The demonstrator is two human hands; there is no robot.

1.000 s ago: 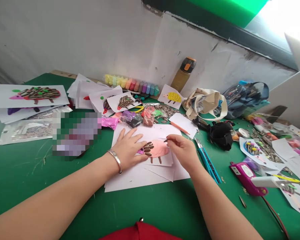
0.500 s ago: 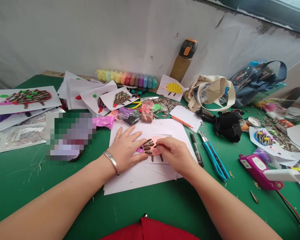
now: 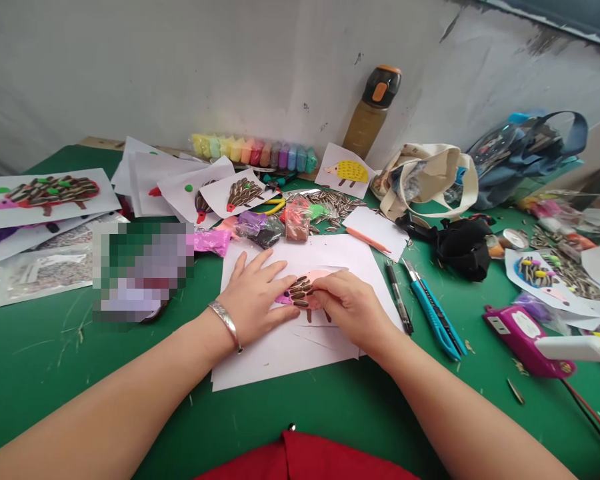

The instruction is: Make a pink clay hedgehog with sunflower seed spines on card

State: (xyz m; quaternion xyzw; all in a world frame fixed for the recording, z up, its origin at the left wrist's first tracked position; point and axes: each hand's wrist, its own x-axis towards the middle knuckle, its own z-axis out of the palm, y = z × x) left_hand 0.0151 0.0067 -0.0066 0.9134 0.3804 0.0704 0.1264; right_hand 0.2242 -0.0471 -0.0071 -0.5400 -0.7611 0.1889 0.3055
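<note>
My left hand (image 3: 257, 293) lies flat with its fingers spread on a white paper sheet (image 3: 285, 360). Just past its fingertips is a clay hedgehog picture (image 3: 320, 274), with a purple head, a pink body and brown legs. Rows of striped sunflower seeds (image 3: 300, 291) cover the part of its body nearest the head. Over the body, my right hand (image 3: 353, 303) has thumb and forefinger pinched on a sunflower seed, mostly hidden by the fingers. Part of the hedgehog's body is covered by that hand.
Right of the paper lie a pen (image 3: 399, 297) and a blue utility knife (image 3: 435, 310), then a magenta glue gun (image 3: 525, 337). Behind are loose seeds (image 3: 337, 203), clay packets (image 3: 297, 220) and a bottle (image 3: 373, 110). Finished hedgehog pictures (image 3: 45, 197) lie at left.
The view has shifted slightly. My right hand's pinch has moved in against the seed rows, and the seed that stuck out from its fingertips is now mostly hidden. My left hand stays flat.
</note>
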